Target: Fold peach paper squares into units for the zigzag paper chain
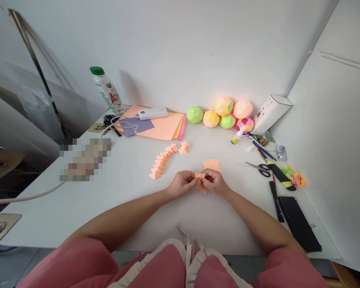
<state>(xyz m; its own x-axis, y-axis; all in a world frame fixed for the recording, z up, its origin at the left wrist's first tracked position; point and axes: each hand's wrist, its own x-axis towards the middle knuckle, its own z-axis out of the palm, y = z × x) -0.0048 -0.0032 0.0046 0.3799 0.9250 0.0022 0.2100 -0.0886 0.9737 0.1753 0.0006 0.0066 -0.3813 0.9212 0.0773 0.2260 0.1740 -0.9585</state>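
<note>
My left hand (182, 183) and my right hand (215, 182) meet over the white table (78, 208), both pinching a small peach paper piece (200, 176) between the fingertips. A little behind my right hand lies a small stack of peach paper squares (212, 164). To the left, a curved row of several folded peach paper units (163, 159) stands on the table, with one more folded unit (183, 149) at its far end.
Sheets of coloured paper (162, 126) with a white power bank (153, 113) lie at the back, beside a bottle (107, 90). Several paper balls (223, 113) sit against the wall. Scissors (261, 167), pens (276, 200), a glue bottle (237, 137) and a black phone (300, 224) are at right.
</note>
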